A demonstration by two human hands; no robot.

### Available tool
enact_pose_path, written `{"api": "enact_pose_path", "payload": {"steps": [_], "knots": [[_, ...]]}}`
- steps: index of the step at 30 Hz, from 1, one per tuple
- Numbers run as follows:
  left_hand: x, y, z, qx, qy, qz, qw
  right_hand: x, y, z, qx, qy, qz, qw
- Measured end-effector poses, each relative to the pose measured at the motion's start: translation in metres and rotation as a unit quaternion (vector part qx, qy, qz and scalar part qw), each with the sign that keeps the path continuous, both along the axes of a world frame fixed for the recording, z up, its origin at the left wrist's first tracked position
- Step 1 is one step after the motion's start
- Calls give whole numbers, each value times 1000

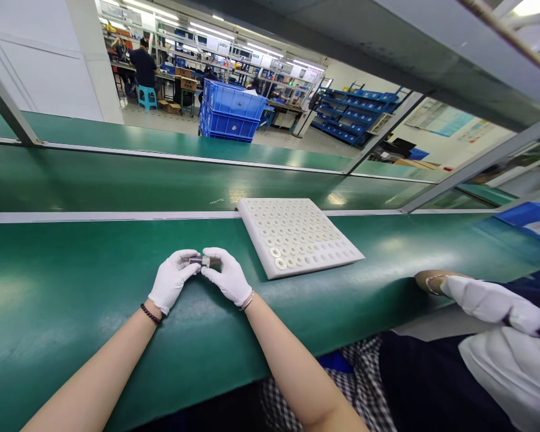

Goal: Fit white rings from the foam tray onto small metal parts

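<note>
A factory hall with blue stacked crates (230, 111) and shelving lies beyond a green workbench (72, 288) that runs along a green conveyor belt (117, 180). Near the bench's front edge, the left hand (173, 280) and right hand (227, 276), both in white gloves, meet fingertip to fingertip. Between them they pinch a small dark component (201, 261), the left hand's fingers closed on its left end and the right hand's on its right end; it sits just above the bench surface. Just right of the hands, toward the bench's far edge, lies a white perforated tray (261, 240) with a few white rings in its holes. At the right edge, another person's gloved hand (490, 303) rests on the bench's front edge.
</note>
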State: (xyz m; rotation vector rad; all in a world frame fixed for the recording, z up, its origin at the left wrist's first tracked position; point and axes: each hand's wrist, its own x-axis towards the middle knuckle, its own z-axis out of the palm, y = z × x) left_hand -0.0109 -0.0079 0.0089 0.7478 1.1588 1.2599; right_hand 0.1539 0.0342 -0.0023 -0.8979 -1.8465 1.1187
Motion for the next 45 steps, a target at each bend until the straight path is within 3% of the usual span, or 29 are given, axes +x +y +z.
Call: {"api": "enact_pose_path", "payload": {"steps": [2, 4, 8, 11, 13, 15, 17, 22, 25, 28, 32, 38, 45], "knots": [[-1, 0, -1, -3, 9, -10, 1000, 0, 1, 1, 89, -6, -7, 996], [-2, -1, 0, -3, 37, -20, 999, 1, -1, 3, 122, -19, -12, 992], [-7, -4, 2, -20, 126, -39, 991, -1, -7, 5, -37, -57, -29, 997], [-8, -3, 2, -37, 206, -104, 972, 5, -2, 7, -57, -50, -85, 993], [-8, -2, 0, -36, 249, -153, 956, 20, 10, 13, -37, 5, -164, 986], [-8, -2, -1, -26, 295, -194, 935, 50, 26, 22, -15, 51, -265, 963], [-8, -2, -2, -11, 338, -224, 914, 94, 43, 33, -19, 19, -379, 925], [-5, -3, -2, 8, 362, -236, 902, 212, 72, 47, 0, -42, -546, 837], [-5, -4, 0, 2, 354, -231, 906, 254, 78, 34, -10, -138, -571, 809], [-5, -4, 1, -9, 345, -226, 911, 269, 82, 16, 2, -234, -576, 783], [-7, -3, -1, -16, 343, -222, 913, 272, 89, 8, 11, -305, -565, 767], [-9, -2, -6, -23, 354, -224, 908, 262, 80, 20, 55, -396, -475, 784], [-10, -2, -7, -24, 363, -226, 904, 253, 57, 8, 47, -462, -472, 750]]}}
